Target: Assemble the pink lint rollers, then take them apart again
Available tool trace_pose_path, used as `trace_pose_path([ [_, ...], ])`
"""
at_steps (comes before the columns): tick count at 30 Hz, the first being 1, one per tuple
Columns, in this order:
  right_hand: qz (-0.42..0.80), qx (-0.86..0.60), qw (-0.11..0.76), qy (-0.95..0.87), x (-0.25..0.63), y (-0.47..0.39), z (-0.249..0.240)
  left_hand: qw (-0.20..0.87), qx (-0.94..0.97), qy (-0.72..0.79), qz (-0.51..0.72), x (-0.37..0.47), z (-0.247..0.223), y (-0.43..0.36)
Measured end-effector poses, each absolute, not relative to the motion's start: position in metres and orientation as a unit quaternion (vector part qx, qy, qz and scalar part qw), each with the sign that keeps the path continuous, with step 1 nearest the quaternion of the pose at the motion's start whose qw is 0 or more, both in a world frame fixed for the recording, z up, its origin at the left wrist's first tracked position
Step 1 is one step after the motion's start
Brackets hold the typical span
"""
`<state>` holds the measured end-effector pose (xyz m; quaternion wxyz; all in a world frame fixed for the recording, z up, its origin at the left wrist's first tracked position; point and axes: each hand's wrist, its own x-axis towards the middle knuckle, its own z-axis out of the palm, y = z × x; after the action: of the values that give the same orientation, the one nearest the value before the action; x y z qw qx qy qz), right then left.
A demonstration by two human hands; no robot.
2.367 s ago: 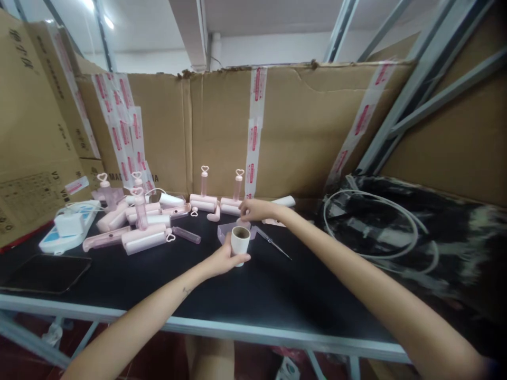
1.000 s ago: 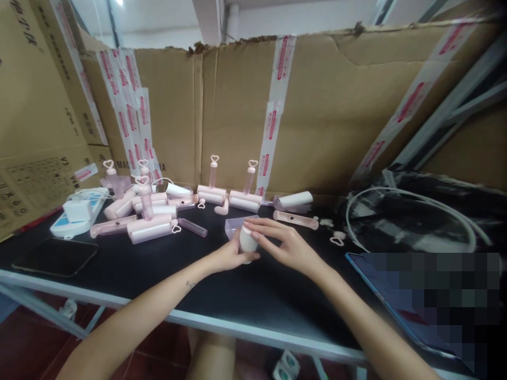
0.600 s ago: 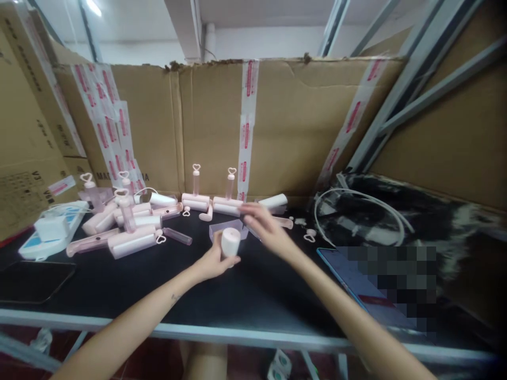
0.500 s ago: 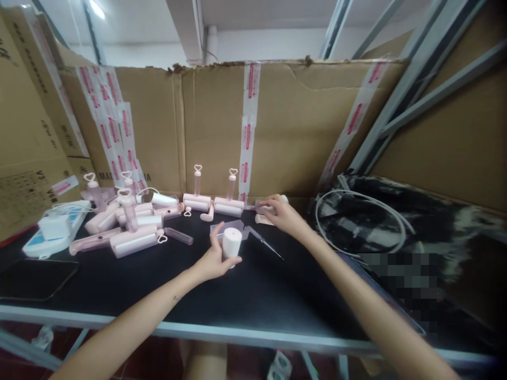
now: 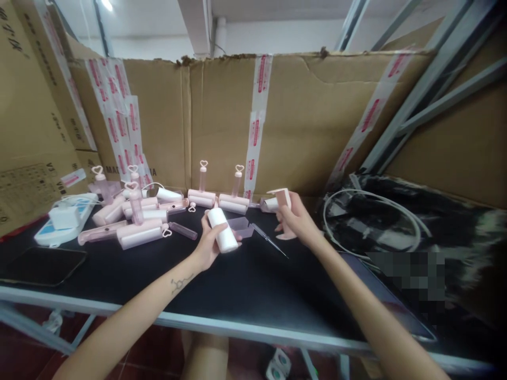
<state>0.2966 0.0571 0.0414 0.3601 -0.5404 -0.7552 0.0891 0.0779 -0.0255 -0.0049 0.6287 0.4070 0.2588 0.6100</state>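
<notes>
Near the middle of the black table (image 5: 253, 285), my left hand (image 5: 208, 244) is wrapped round a white cylinder (image 5: 224, 232), which is tilted. To its right my right hand (image 5: 295, 219) grips a pink casing (image 5: 283, 199) above the table. A translucent box piece (image 5: 241, 227) lies just right of the white cylinder, with a thin screwdriver (image 5: 269, 240) beside it. Behind my right hand lies another white cylinder (image 5: 270, 205). Two pink-and-white units (image 5: 233, 203) with heart-topped tubes stand at the back.
Several pink units and parts (image 5: 138, 235) crowd the left, near a power strip (image 5: 65, 219) and a black phone (image 5: 45, 265). A coiled white cable (image 5: 328, 211) and a dark tablet (image 5: 390, 295) are on the right. Cardboard (image 5: 217, 116) walls the back.
My right hand has lifted the pink casing off the table and brought it nearer. In my left hand the white cylinder has turned so its long side shows. The camera view has shifted slightly.
</notes>
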Motion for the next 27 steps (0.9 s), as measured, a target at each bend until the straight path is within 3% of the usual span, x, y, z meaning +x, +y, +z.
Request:
trace_pose_path([
  [5, 0.409, -0.348, 0.428, -0.727, 0.232, 0.006, 0.032, 0.600, 0.363, 0.316, 0.639, 0.082, 0.001, -0.028],
  [9, 0.362, -0.368, 0.483, -0.707, 0.214, -0.019, 0.017, 0.582, 0.368, 0.342, 0.640, 0.089, -0.003, -0.031],
  [27, 0.305, -0.421, 0.487, -0.701, 0.218, -0.025, 0.001, 0.601, 0.483, 0.291, 0.567, 0.087, -0.003, -0.035],
])
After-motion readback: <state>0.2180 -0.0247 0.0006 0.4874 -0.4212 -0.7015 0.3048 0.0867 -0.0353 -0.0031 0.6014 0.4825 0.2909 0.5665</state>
